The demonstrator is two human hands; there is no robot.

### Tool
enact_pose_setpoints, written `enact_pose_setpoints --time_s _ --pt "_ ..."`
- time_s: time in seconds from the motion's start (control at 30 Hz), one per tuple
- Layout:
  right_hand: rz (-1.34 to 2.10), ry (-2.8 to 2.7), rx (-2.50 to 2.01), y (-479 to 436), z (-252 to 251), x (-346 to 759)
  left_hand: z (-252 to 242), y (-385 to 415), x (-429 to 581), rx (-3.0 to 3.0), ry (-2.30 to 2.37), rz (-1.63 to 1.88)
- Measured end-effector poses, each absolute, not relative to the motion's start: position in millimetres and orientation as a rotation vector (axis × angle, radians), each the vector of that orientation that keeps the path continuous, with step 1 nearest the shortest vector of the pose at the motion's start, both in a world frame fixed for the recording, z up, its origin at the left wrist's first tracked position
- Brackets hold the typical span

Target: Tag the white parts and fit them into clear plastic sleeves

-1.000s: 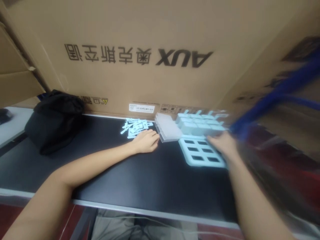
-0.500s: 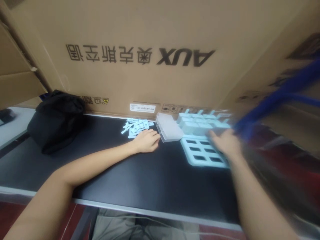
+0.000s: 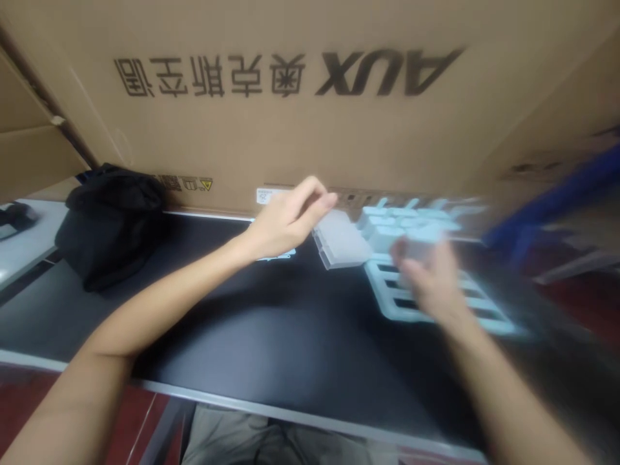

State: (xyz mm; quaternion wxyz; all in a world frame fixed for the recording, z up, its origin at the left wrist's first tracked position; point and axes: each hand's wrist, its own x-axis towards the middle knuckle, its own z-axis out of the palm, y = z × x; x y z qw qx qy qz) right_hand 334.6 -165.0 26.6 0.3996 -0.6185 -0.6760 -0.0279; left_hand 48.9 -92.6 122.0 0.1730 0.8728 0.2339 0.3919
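My left hand is raised over the pile of light-blue sticks, mostly hiding it. Its fingers curl loosely, with a gap by the thumb and no object visible in them. Blurred by motion, my right hand grips a pale block-shaped ice-pop mould between thumb and fingers. This hand is above a light-blue frame with rectangular openings. Behind it stand several light-blue ice-pop moulds with stick handles on top. A translucent plastic box lies between my hands.
A large cardboard box with upside-down print stands along the back of the black table. At the left is a black cloth bag. A blue metal bar slants in at the right.
My left hand has lifted off the table by the sticks. My right hand has drawn a mould from the group towards me. The camera view has shifted slightly.
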Motion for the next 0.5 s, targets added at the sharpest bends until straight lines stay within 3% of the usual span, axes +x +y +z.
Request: enact_pose_setpoints --time_s 0.23,0.5 --pt "0.249 -2.190 -1.239 -177.9 18.2 260.1 133.3 -113.4 51.5 2.608 0.422 0.571" --pt "0.279 -2.136 -1.289 -176.5 22.4 265.9 110.9 -40.7 30.2 2.109 0.559 0.816"
